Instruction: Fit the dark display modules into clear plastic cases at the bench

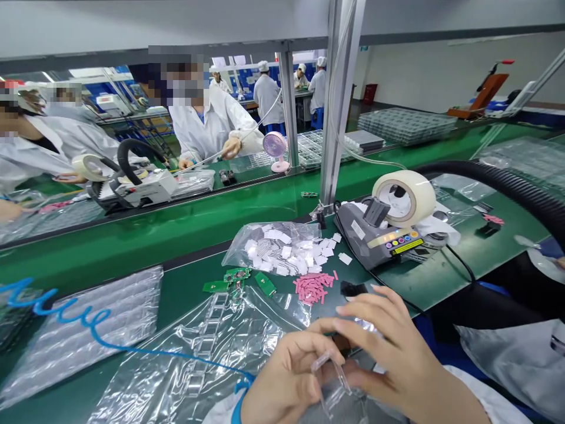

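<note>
Low in the head view, my left hand (282,374) pinches a small clear plastic frame (342,377) between thumb and fingers. A blue strap (238,406) with a coiled cord circles my left wrist. My right hand (397,347) curves around the frame's other side, thumb against it and upper fingers spread apart; part of its grip is hidden. Beyond my fingers lie a pile of pink strips (313,288) and several green circuit boards (265,284). Under and left of my hands, a clear plastic sheet (176,353) carries a row of similar clear frames (207,341).
Behind the strips is a bag of white pieces (278,247). A tape dispenser with a roll (415,197) stands right, near a black hose (498,176). A bubbled plastic tray (110,318) lies left. A metal post (338,106) rises centrally; co-workers (216,118) sit across.
</note>
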`<state>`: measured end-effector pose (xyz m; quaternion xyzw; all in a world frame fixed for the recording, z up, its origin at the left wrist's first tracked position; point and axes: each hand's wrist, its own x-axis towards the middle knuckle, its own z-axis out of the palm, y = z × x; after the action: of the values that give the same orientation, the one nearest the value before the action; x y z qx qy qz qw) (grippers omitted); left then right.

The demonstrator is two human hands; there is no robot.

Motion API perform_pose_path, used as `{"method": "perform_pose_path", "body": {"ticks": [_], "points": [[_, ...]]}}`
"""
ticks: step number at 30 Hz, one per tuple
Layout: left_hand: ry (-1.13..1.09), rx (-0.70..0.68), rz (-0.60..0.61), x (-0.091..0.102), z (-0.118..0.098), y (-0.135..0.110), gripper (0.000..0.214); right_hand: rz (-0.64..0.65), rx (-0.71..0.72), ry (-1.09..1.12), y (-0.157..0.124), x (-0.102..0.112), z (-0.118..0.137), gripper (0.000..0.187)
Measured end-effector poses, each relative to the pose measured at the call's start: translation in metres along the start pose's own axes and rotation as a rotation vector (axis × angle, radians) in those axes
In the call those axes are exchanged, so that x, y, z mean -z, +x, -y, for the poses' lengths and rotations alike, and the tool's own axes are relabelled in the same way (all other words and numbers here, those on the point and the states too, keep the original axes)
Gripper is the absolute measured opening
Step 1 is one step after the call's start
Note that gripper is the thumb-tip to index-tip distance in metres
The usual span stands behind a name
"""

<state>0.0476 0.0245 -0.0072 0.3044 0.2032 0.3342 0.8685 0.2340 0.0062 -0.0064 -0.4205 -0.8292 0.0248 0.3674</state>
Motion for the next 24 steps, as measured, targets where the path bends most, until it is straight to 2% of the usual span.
{"method": "perform_pose_path", "body": {"ticks": [2, 4, 6, 8, 10, 12, 16, 20, 22, 24], "points": [[0.064, -0.004, -0.015, -0.003, -0.001, 0.001, 0.028, -0.067, 0.035, -0.02, 0.015, 0.004, 0.008, 0.013], [0.118, -0.011, -0.041, -0.003, -0.002, 0.001, 0.029, -0.097, 0.029, -0.025, 0.021, 0.003, 0.008, 0.011], [0.151, -0.019, -0.055, -0.003, -0.003, 0.001, 0.032, -0.063, 0.005, 0.024, 0.02, 0.002, 0.002, 0.009], [0.117, -0.029, -0.031, -0.001, -0.004, 0.001, 0.032, -0.03, -0.068, 0.237, 0.016, 0.001, -0.005, 0.015], [0.01, -0.012, 0.022, 0.0, -0.004, 0.002, 0.031, -0.027, -0.191, 0.574, 0.01, -0.002, -0.011, 0.03], [-0.101, 0.016, 0.097, 0.0, -0.003, 0.002, 0.031, -0.052, -0.297, 0.884, 0.004, -0.011, -0.013, 0.037], [-0.212, 0.029, 0.196, -0.001, 0.002, 0.004, 0.032, -0.1, -0.372, 1.209, -0.006, -0.034, -0.009, 0.039], [-0.259, 0.014, 0.215, -0.004, 0.006, 0.003, 0.02, -0.096, -0.321, 1.251, -0.008, -0.039, -0.003, 0.041], [-0.221, -0.004, 0.175, -0.004, 0.005, 0.001, 0.021, -0.077, -0.329, 1.187, -0.005, -0.03, 0.0, 0.041], [-0.114, -0.05, 0.141, -0.005, 0.004, -0.001, 0.025, -0.11, -0.339, 1.03, 0.001, -0.017, 0.003, 0.035]]}}
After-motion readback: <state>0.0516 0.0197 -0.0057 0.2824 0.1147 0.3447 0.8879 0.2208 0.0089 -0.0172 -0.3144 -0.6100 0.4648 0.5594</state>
